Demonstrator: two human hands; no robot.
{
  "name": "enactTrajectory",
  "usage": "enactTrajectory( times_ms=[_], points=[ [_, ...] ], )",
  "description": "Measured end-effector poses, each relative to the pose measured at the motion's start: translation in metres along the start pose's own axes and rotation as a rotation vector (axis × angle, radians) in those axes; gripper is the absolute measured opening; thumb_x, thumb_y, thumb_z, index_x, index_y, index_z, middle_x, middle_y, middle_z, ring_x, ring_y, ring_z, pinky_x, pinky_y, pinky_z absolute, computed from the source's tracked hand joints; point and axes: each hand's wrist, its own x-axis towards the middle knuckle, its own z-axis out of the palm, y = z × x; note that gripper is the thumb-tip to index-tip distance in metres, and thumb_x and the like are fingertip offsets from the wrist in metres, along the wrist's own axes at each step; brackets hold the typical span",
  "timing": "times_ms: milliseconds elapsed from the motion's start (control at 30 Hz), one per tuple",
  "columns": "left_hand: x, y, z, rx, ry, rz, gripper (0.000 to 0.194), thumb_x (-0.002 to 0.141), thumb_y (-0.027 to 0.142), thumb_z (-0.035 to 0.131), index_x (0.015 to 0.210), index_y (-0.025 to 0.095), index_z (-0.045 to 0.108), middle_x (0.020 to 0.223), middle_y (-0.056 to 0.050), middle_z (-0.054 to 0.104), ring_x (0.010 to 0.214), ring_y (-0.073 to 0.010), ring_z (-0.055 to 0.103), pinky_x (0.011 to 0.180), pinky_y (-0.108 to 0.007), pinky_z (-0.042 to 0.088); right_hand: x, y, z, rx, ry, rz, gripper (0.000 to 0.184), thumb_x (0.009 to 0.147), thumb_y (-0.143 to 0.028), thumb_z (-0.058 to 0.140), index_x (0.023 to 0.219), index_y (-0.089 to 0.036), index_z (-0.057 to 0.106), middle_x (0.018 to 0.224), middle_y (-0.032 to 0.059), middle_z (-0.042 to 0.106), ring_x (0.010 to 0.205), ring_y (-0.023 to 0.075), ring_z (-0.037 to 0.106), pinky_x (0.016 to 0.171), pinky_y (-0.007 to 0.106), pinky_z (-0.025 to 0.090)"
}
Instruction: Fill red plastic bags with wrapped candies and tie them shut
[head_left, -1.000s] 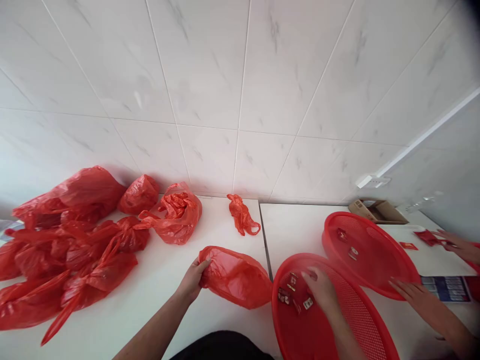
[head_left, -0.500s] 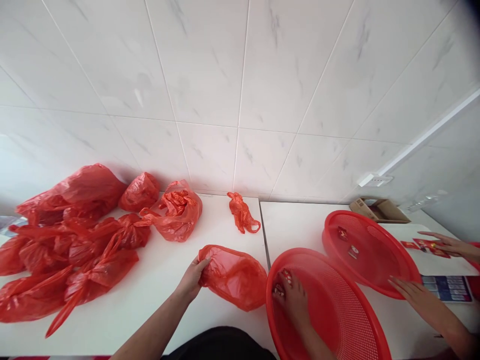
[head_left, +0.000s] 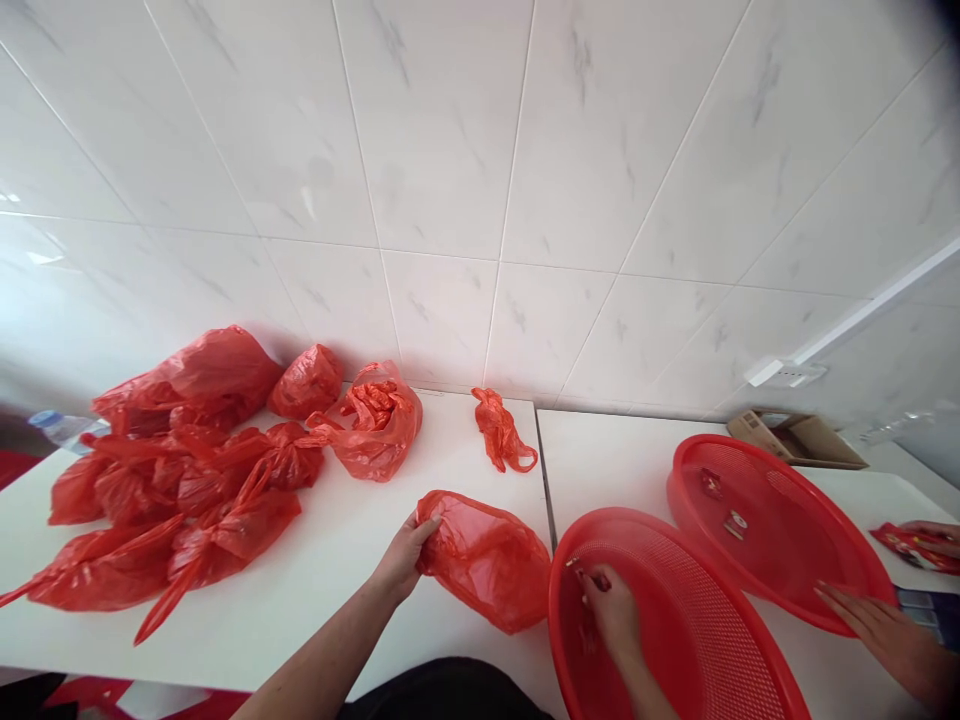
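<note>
Clear plastic forms the blue-capped bottle (head_left: 60, 430) at the left rear of the white desk (head_left: 247, 625). Beside it, red translucent knotted plastic bags (head_left: 127, 565) lie clustered, some overlapping. To their right stand an open red plastic bag with crumpled red contents (head_left: 375, 410) and a small crumpled red plastic bag (head_left: 499, 430).

The left hand (head_left: 401, 560) has its grip closed on the rim of the wide-mouthed red plastic bag (head_left: 487, 560), mouth open, right end at the near basket. The right hand (head_left: 616, 615) is inside the near round red mesh basket (head_left: 556, 625), grip nearly closed, with a small dark-red piece (head_left: 602, 582) at the fingertips.

Farther right, the second round red mesh basket (head_left: 679, 480) holds small wrapped pieces (head_left: 735, 524); a co-worker's hand (head_left: 874, 618) lies at its rim. Behind is an open brown cardboard box (head_left: 795, 437).

Risks: single-sided support may let the bag mouth fold shut; a shallow pinch may drop the piece; the basket rim could snag the thin film.

Limits: the knotted bags' contents are indistinct; pieces beside the right hand are blurred; the near basket is cut off below, and another co-worker's hand (head_left: 934, 535) at the right edge.
</note>
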Motion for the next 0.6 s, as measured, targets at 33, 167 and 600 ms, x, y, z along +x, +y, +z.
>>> enactTrajectory(
  times_ms=[33,167,600],
  points=[
    [0.0,0.0,0.0,-0.004,0.001,-0.003,0.032,0.07,0.033,0.076,0.093,0.018,0.06,0.08,-0.003,0.068,0.068,-0.0157,0.064,0.062,-0.026,0.05,0.0,-0.003,-0.003,0.005,0.012,0.01,0.027,0.062,-0.045,0.064,0.067,-0.019,0.059,0.058,0.0003,0.059,0.052,0.0175,0.055,0.051,0.028,0.041],
    [0.0,0.0,0.0,-0.015,0.003,-0.008,0.033,0.069,0.033,0.077,0.093,0.018,0.06,0.081,-0.003,0.069,0.068,-0.0158,0.064,0.061,-0.025,0.05,-0.012,-0.039,-0.013,0.189,0.05,0.058,0.03,0.068,-0.048,0.066,0.075,-0.021,0.058,0.054,-0.0047,0.052,0.049,0.0125,0.048,0.046,0.023,0.038],
    [-0.004,-0.002,0.004,0.035,-0.079,-0.005,0.031,0.074,0.029,0.072,0.099,0.018,0.059,0.085,-0.005,0.07,0.072,-0.0198,0.066,0.065,-0.03,0.051,-0.063,-0.119,0.089,0.617,-0.596,0.389,0.053,0.07,-0.05,0.067,0.116,-0.028,0.053,0.107,0.0046,0.066,0.081,0.0199,0.067,0.062,0.03,0.052]
  ],
)
